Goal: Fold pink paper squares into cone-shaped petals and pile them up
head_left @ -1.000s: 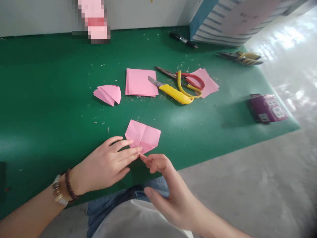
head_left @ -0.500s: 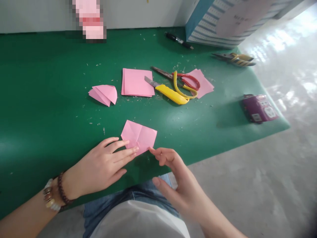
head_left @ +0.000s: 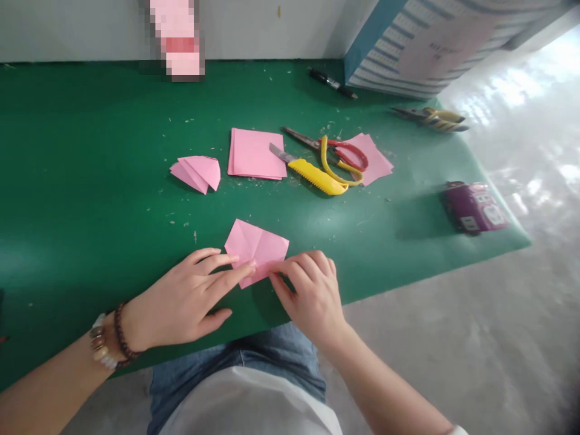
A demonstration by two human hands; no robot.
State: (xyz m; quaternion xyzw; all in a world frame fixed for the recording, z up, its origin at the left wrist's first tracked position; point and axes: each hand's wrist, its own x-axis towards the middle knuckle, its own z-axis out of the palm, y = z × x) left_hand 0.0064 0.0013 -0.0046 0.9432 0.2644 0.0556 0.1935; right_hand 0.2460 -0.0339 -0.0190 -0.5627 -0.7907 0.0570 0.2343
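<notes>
A creased sheet of pink paper (head_left: 260,240) lies on the green table near its front edge, with folds meeting toward its middle. My left hand (head_left: 188,299) rests flat, fingers spread, and its fingertips press on the paper's left and lower part. At the paper's lower right edge, my right hand (head_left: 310,290) pinches the rim between thumb and index finger. Farther back lie a folded pink paper piece (head_left: 198,173) and a stack of square pink paper (head_left: 254,154). A yellow utility knife (head_left: 317,176) overlaps the stack's right side.
Red-and-yellow-handled scissors (head_left: 347,154) lie partly over more pink paper (head_left: 375,160). Behind are a black pen (head_left: 333,83), pliers (head_left: 432,118) and a striped box (head_left: 408,51). A purple box (head_left: 475,207) stands near the right table edge. Small paper scraps dot the green table (head_left: 113,181).
My right hand has turned over and closed from a loose, open pose into a pinch on the paper's lower right edge. My left hand stays on the paper. The view has shifted slightly.
</notes>
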